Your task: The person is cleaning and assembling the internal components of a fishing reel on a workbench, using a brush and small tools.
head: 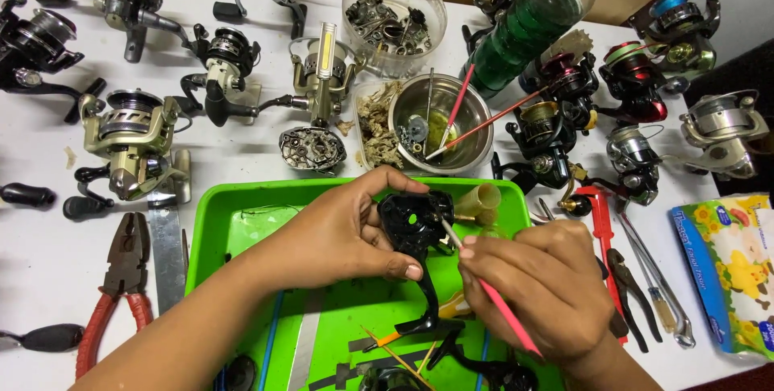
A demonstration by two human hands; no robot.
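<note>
— What sits closest, at the bottom of the frame?

— Two bare forearms coming up from the lower edge. The left hand [343, 230] is curled around a black plastic fishing-reel body [413, 226], thumb below and fingers over the top, holding it firmly. The right hand [542, 282] pinches a thin pink-handled brush [492, 294] between thumb and fingertips, closed tightly on it, and the brush tip touches the reel body's right side.

— And where is that reel body?

— At the centre of the frame, held just above a bright green plastic tray [242, 222] (its long black stem hangs down toward the tray floor). A small cream plastic tube [477, 200] lies in the tray's upper right corner.

— Around the tray?

— Just above it, a round steel bowl [442, 133] with two red-handled brushes leaning in it. Further up, a clear round tub of small metal parts [393, 14]. Red-handled pliers [113, 294] lie at lower left beside a flat metal blade [167, 250]. Many spinning reels crowd the white table [48, 262]: a gold one [129, 141] at left, a red and black one [637, 76] at upper right. A green plastic bottle [532, 24] lies at top, and a yellow-and-blue tissue packet [730, 270] at the right edge.
</note>
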